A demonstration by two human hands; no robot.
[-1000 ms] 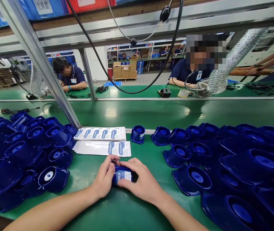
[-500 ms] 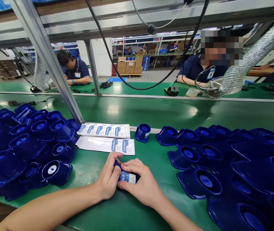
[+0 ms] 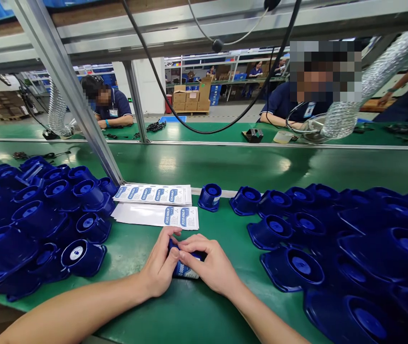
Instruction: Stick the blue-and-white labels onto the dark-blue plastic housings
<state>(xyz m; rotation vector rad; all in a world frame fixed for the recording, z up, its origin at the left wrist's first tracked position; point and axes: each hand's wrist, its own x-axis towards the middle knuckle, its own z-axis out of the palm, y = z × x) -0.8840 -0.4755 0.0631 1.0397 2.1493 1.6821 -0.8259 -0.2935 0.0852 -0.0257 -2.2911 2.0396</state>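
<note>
Both of my hands close around one blue plastic housing (image 3: 201,256) at the near middle of the table. On its side a blue-and-white label (image 3: 186,271) shows, partly covered by my fingers. My left hand (image 3: 161,264) grips the housing's left end, thumb against the label's edge. From the right, my right hand (image 3: 211,265) wraps the other end, its thumb and fingertips pressed over the label's upper part. Beyond my hands lies a label sheet (image 3: 142,216) with two labels at its right end. Behind it is a stack of fuller label sheets (image 3: 149,194).
Piled blue housings (image 3: 27,215) crowd the left, and more housings (image 3: 290,267) spread over the right. A single labelled housing (image 3: 209,197) stands by the sheets. A metal post (image 3: 71,91) slants up at left. Two co-workers (image 3: 115,107) sit across the green table (image 3: 175,165).
My right thumb has moved up from the label's lower left to its top edge. The housing looks slightly turned, showing a different part of the label. The view has shifted a little.
</note>
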